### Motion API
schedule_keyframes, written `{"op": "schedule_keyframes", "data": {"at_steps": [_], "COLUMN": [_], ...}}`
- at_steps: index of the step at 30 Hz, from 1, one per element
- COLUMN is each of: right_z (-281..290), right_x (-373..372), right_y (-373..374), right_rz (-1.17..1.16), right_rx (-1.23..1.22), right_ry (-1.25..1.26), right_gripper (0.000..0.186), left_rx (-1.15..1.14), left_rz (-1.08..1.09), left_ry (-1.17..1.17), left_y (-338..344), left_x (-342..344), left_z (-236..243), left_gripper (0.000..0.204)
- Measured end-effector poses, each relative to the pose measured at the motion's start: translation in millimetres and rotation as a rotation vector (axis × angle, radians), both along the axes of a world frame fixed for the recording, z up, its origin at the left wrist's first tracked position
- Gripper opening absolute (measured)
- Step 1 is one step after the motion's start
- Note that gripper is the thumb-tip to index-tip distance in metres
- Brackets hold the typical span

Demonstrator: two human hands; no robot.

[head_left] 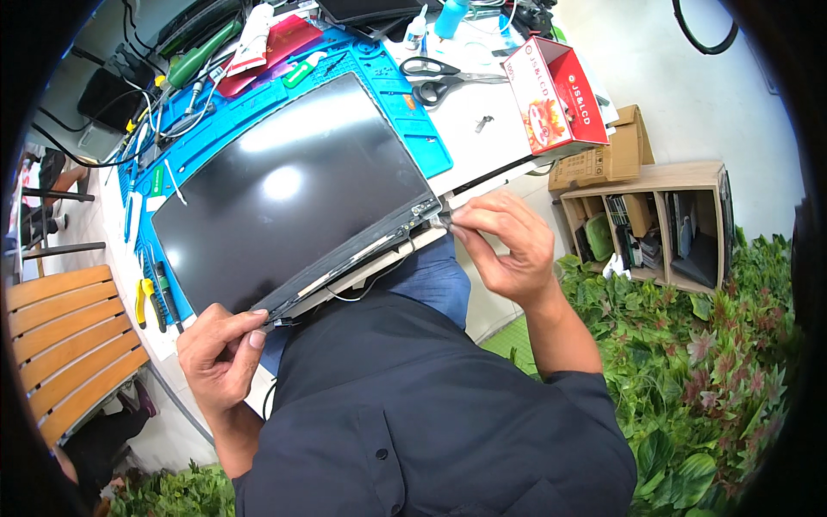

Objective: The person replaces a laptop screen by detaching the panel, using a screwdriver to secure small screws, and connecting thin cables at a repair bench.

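A bare laptop screen (pixel 289 185), dark and glossy with bright reflections, lies tilted over the blue work mat (pixel 426 142), its lower edge toward me. My left hand (pixel 222 355) pinches the small dark hinge piece (pixel 282 322) at the screen's lower left corner, thumb against forefinger. At the lower right corner, my right hand (pixel 510 246) grips the other hinge (pixel 441 219) between thumb and fingers. A thin cable (pixel 366 289) hangs in a loop below the lower edge, which shows exposed strips and small screws.
Black-handled scissors (pixel 439 79) and a red and white box (pixel 556 99) occupy the table's right side. Yellow-handled pliers (pixel 144 302) and screwdrivers lie left. Tools, cables and bottles crowd the back. Beyond stand a wooden shelf (pixel 646 183), green plants (pixel 680 362) and a slatted bench (pixel 73 345).
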State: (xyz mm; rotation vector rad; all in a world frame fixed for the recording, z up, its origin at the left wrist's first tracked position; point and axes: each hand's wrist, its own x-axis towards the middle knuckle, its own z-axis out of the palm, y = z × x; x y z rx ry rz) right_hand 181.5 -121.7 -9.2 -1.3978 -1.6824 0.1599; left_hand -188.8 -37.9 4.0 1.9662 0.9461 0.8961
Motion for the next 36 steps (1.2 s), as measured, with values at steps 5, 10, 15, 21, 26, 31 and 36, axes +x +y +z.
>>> {"op": "schedule_keyframes", "data": {"at_steps": [5,10,15,21,26,31,36], "right_z": [3.2,7.3,11.9,14.4,-0.2,-11.6,-9.1], "right_x": [-19.4,-55.7,-54.4,-53.9,-38.2,-19.3,-27.1], "right_y": [-31.4,-22.4,-10.9,-6.2,-18.6,-2.7,21.4], "right_rz": [0.065,0.361,0.494,0.529,-0.190,-0.210,-0.323], "right_rx": [-0.126,-0.061,0.003,-0.143,-0.661,-0.988,-1.104], "right_ry": [0.215,0.227,0.216,0.311,1.012,1.528,1.553], "right_gripper": [0.028,0.030,0.028,0.030,0.032,0.029,0.024], "left_rx": [-0.106,-0.192,-0.147,-0.107,-0.061,-0.067,-0.009], "left_rz": [-0.095,-0.432,-0.506,-0.484,-0.319,-0.193,-0.059], "left_ry": [-0.027,-0.025,-0.016,-0.089,-0.153,-0.257,-0.441], "left_y": [-5.0,-1.8,-0.4,-1.3,2.0,-1.9,-12.6], "left_x": [26.6,72.3,84.7,74.2,44.4,-3.7,-32.2], "left_z": [3.7,9.4,4.2,-9.5,-14.9,-32.1,-56.9], "left_gripper": [0.021,0.039,0.032,0.029,0.025,0.019,0.017]}}
